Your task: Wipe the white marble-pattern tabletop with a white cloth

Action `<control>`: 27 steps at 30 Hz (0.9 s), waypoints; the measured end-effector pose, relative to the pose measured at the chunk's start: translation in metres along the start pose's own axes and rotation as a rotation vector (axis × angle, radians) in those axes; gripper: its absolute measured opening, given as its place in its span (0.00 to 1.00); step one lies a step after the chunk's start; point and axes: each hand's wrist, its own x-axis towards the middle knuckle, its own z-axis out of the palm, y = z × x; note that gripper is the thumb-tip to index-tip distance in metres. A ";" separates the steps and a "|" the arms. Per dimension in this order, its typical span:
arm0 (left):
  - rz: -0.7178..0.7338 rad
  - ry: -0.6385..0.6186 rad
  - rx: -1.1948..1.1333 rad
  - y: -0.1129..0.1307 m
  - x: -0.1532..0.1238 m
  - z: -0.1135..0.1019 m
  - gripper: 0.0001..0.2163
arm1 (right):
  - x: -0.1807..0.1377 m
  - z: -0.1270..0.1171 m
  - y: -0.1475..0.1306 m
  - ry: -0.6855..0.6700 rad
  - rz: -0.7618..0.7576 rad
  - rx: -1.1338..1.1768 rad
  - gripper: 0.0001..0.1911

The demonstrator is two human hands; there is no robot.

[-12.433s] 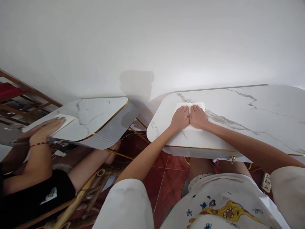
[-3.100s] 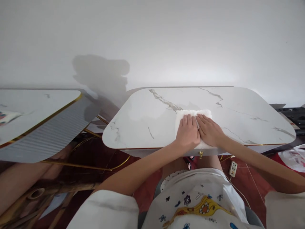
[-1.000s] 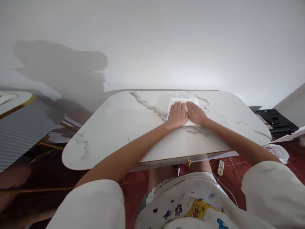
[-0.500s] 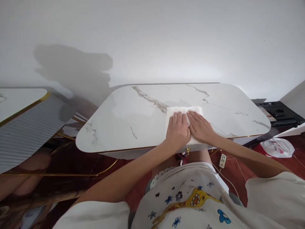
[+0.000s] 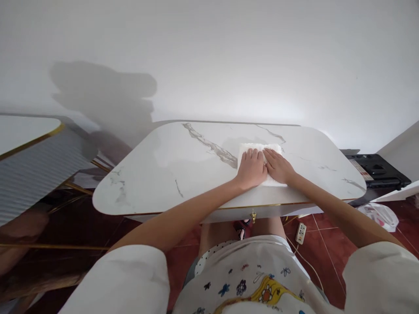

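Note:
A white folded cloth [image 5: 274, 148] lies on the white marble-patterned top of a table [image 5: 157, 170], right of its middle. My left hand [image 5: 252, 169] rests flat on the cloth's left half, fingers pointing away from me. Beside it, touching at the thumb, my right hand [image 5: 278, 165] presses on the right half with its fingers stretched out and slanting left. Neither hand is wrapped round the cloth. Much of the cloth is hidden under them. A gold drawer knob [image 5: 253, 216] shows on the front below.
Left stands a ribbed grey cabinet [image 5: 39, 161] with gold trim. A black case [image 5: 381, 169] is beyond the table's right end. On the red tiled floor [image 5: 334, 237] lie a power strip [image 5: 300, 233] with its cord and a clear plastic bag [image 5: 381, 216]. A white wall [image 5: 229, 56] backs the table.
Both hands and the cloth have slid a little away from the front edge, toward the wall. The view has shifted slightly, showing more of the table's front.

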 end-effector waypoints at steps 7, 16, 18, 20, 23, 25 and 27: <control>0.013 0.058 -0.003 -0.046 0.074 0.017 0.16 | 0.084 0.011 0.035 0.009 0.006 -0.029 0.31; -0.041 0.067 -0.036 -0.085 0.137 0.030 0.15 | 0.161 0.019 0.061 0.001 0.031 -0.035 0.31; -0.037 0.072 -0.034 -0.092 0.146 0.031 0.16 | 0.171 0.020 0.062 0.002 0.046 -0.021 0.31; -0.032 0.065 -0.031 -0.098 0.154 0.033 0.16 | 0.179 0.020 0.064 -0.001 0.068 -0.014 0.31; -0.038 0.045 -0.016 -0.103 0.164 0.036 0.16 | 0.187 0.023 0.067 0.004 0.076 -0.015 0.31; -0.048 0.036 -0.002 -0.102 0.170 0.038 0.16 | 0.188 0.025 0.072 0.017 0.060 -0.015 0.31; -0.046 0.028 0.006 -0.097 0.175 0.041 0.16 | 0.187 0.026 0.081 0.029 0.040 -0.012 0.31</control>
